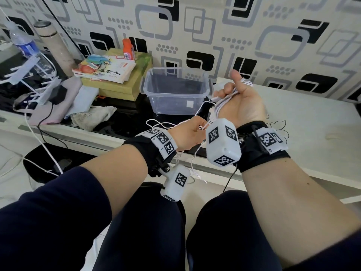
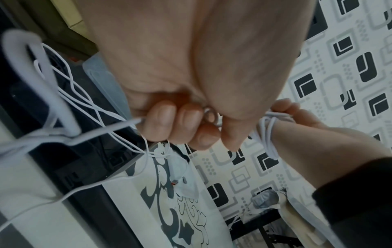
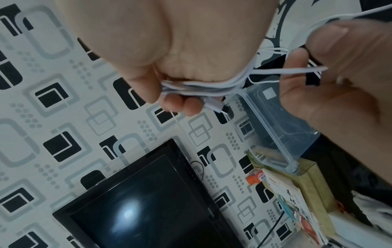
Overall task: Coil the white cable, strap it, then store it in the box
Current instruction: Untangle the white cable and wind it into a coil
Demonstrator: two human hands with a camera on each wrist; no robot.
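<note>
Coiling is mostly done: the right hand [image 1: 241, 100], centre-right of the frame, grips several loops of white cable [image 1: 224, 99], while the left hand [image 1: 188, 132] pinches the loose tail; strapping and storing in the box [image 1: 175, 90] remain

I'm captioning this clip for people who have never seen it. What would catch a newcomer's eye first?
First, the two hands raised at centre: the right hand grips a bundle of white cable loops, while the left hand pinches a loose strand just below it. Behind them an open clear plastic box sits on the dark counter, with nothing visible inside. The bold black-and-grey patterned wallpaper fills the background.
</note>
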